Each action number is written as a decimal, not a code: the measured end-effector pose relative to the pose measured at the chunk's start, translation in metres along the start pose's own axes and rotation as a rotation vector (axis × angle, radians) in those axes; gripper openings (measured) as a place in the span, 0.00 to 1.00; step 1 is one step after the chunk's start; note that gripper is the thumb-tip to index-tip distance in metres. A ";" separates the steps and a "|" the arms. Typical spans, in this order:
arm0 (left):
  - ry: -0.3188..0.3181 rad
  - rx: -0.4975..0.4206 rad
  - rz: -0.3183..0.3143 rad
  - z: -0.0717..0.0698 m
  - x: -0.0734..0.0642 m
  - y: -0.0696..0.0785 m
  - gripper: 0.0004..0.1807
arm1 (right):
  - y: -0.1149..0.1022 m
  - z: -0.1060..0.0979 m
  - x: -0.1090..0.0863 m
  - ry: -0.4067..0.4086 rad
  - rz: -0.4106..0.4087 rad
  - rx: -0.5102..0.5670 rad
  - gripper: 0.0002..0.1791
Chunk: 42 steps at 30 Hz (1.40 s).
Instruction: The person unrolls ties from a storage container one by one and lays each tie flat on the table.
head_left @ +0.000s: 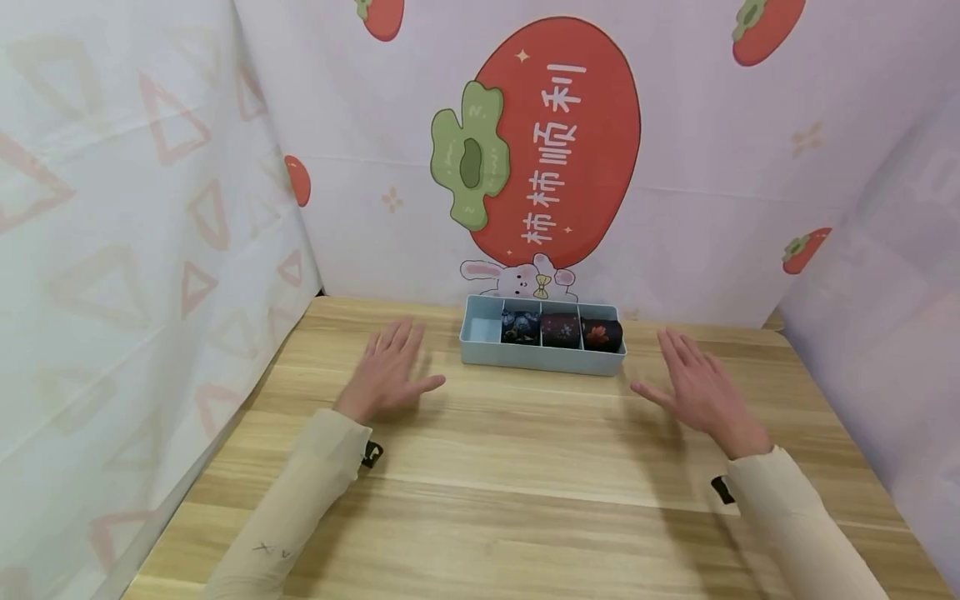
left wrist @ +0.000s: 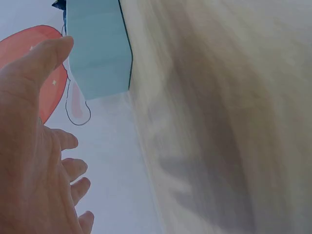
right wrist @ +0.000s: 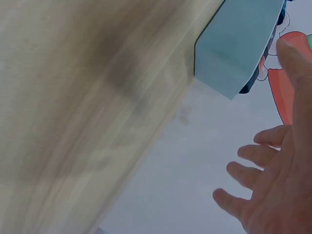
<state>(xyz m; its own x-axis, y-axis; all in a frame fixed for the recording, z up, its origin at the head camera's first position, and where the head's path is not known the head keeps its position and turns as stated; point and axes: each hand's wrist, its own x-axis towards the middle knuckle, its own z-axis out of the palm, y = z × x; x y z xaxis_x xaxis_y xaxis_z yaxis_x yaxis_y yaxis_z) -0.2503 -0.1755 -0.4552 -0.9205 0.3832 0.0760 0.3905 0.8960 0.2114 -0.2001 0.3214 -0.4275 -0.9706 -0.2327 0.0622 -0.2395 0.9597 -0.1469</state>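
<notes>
A light blue divided box stands at the back of the wooden table. Its leftmost compartment shows a bare floor. The other three each hold a dark rolled cloth: one with blue flowers, a purplish one, and a black one with an orange flower. My left hand is left of the box, thumb spread toward it, apart from it and holding nothing. On the other side, my right hand hovers with fingers extended and nothing in it. Both wrist views show the box beyond the thumb.
The wooden table spreads in front of the box. Behind it hangs a white cloth backdrop with printed persimmons and a rabbit. Patterned cloth also walls the left side, and pale cloth the right.
</notes>
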 end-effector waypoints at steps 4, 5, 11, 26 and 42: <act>-0.019 -0.014 0.035 -0.005 0.014 0.010 0.57 | -0.001 -0.007 0.016 0.022 -0.077 0.035 0.53; -0.028 -0.016 0.045 -0.006 0.018 0.012 0.57 | -0.002 -0.010 0.021 0.015 -0.089 0.048 0.52; -0.081 -0.013 0.106 -0.009 0.041 0.023 0.56 | -0.010 -0.025 0.051 -0.054 -0.134 0.073 0.44; -0.148 0.027 0.083 -0.011 0.095 0.049 0.56 | -0.022 -0.041 0.114 -0.212 -0.217 -0.004 0.37; -0.153 0.081 0.039 0.004 0.109 0.060 0.57 | -0.033 -0.023 0.141 -0.288 -0.228 -0.111 0.29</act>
<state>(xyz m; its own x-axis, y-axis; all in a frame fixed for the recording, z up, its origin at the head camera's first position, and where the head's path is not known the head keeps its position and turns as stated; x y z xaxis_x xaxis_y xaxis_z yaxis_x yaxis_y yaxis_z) -0.3273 -0.0790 -0.4384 -0.8943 0.4424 -0.0675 0.4317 0.8925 0.1311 -0.3282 0.2602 -0.3909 -0.8640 -0.4617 -0.2009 -0.4612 0.8857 -0.0521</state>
